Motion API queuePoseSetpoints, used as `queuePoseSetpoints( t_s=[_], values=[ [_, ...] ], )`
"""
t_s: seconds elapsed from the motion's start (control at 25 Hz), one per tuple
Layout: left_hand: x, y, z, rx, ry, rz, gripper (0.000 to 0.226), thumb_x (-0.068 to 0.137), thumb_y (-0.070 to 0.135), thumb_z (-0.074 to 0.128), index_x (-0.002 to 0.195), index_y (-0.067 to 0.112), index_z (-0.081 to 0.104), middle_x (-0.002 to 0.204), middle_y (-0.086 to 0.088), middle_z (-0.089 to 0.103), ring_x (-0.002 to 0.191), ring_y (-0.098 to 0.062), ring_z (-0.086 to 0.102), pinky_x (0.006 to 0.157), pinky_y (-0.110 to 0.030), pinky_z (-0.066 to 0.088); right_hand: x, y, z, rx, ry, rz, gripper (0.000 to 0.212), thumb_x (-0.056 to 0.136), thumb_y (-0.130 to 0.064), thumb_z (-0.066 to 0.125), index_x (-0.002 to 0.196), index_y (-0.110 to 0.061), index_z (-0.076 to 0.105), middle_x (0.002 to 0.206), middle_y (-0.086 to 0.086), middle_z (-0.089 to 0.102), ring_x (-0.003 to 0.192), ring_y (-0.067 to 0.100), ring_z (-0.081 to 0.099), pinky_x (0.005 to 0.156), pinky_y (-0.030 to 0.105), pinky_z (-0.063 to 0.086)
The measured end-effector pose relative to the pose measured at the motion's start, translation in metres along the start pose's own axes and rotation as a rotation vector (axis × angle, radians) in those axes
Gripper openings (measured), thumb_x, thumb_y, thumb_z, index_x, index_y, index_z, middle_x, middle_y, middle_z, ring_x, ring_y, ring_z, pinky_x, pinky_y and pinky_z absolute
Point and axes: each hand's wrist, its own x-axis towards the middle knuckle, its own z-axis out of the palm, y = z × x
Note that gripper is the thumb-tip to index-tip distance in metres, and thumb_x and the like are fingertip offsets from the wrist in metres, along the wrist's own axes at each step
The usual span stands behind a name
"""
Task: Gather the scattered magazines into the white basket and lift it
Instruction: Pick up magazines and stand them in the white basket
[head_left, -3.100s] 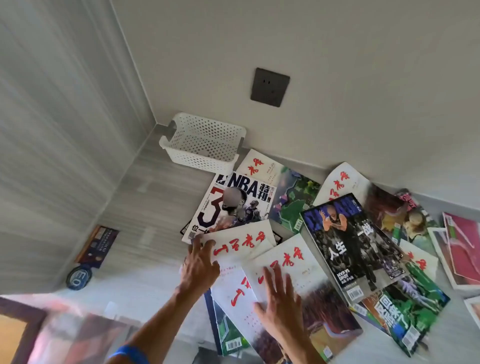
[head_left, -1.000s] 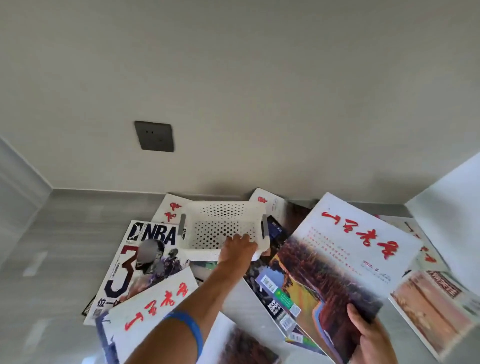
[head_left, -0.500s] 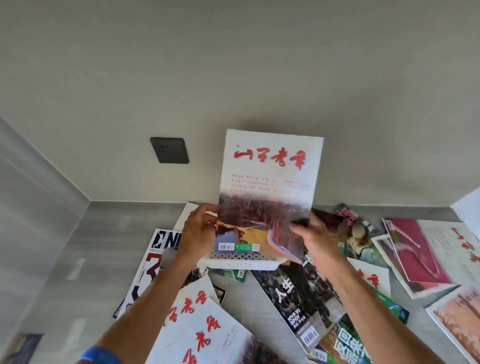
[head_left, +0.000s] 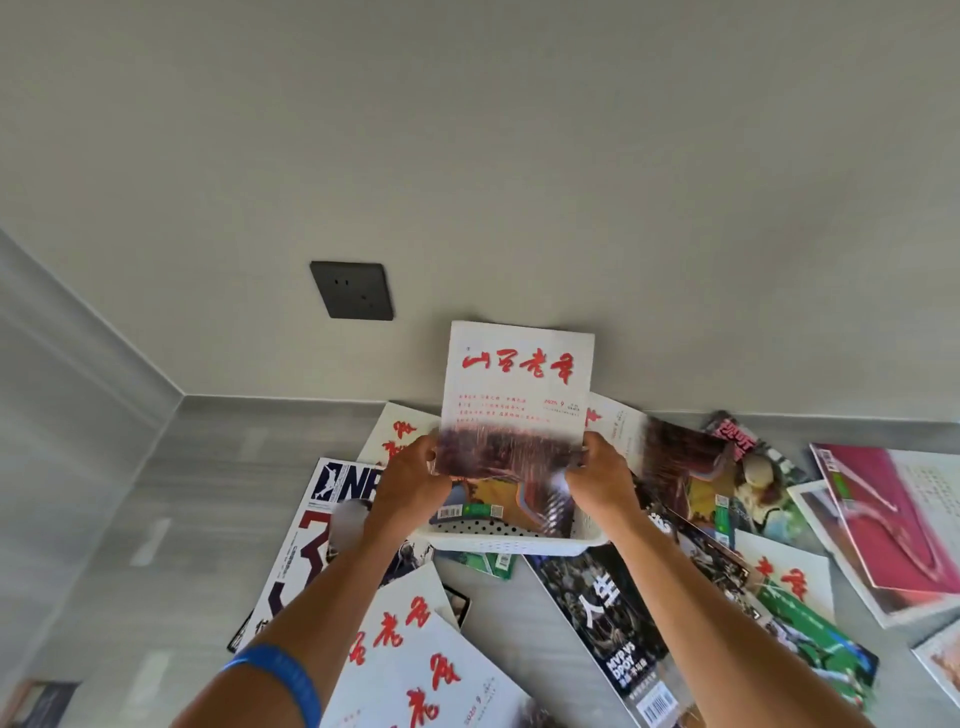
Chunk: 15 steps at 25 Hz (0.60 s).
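A white magazine with red characters (head_left: 517, 384) stands upright with its lower edge inside the white perforated basket (head_left: 514, 543). My left hand (head_left: 410, 480) grips its left edge and my right hand (head_left: 600, 480) grips its right edge. The basket sits on top of scattered magazines on the grey floor, and the magazine and my hands hide most of it. Around it lie an NBA magazine (head_left: 317, 525), a dark basketball magazine (head_left: 605, 613) and two white red-lettered ones (head_left: 410, 654) by my left forearm.
More magazines spread to the right, among them a pink one (head_left: 893, 514) and a green one (head_left: 815, 634). The wall stands just behind the basket, with a dark socket plate (head_left: 353, 291) on it. Bare grey floor (head_left: 197, 509) lies at the left.
The basket was dragged from the corner onto the magazines. My right hand lifted the white magazine, both hands took it, and it has sunk lower into the basket since half a second ago.
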Motion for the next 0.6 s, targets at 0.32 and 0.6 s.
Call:
queuePoseSetpoints(
  t_s=[0.32,0.6],
  values=[
    [-0.057,-0.006,-0.005,-0.223,0.169,-0.035,0.030,0.085,0.015,0.062,0.115,0.019,0.061,0.108,0.003,0.064,0.094,-0.019,0.064,0.068,-0.025,0.051,-0.066,-0.002,-0.004,0.266,0.250,-0.132,0.042,0.088,0.001,0.055,0.123,-0.021,0.057,0.107,-0.007,0.064,0.087,0.013,0.063,0.082,0.028,0.050],
    [-0.251,-0.109,0.039,0.083,-0.069,-0.453,0.027,0.083,0.019,0.057,0.108,0.027,0.064,0.109,0.003,0.067,0.087,-0.013,0.063,0.070,-0.026,0.054,-0.232,0.103,0.050,-0.472,-0.460,-0.075,0.062,0.080,-0.038,0.067,0.135,-0.023,0.043,0.132,-0.003,0.053,0.118,0.024,0.053,0.094,0.035,0.046]
  ],
)
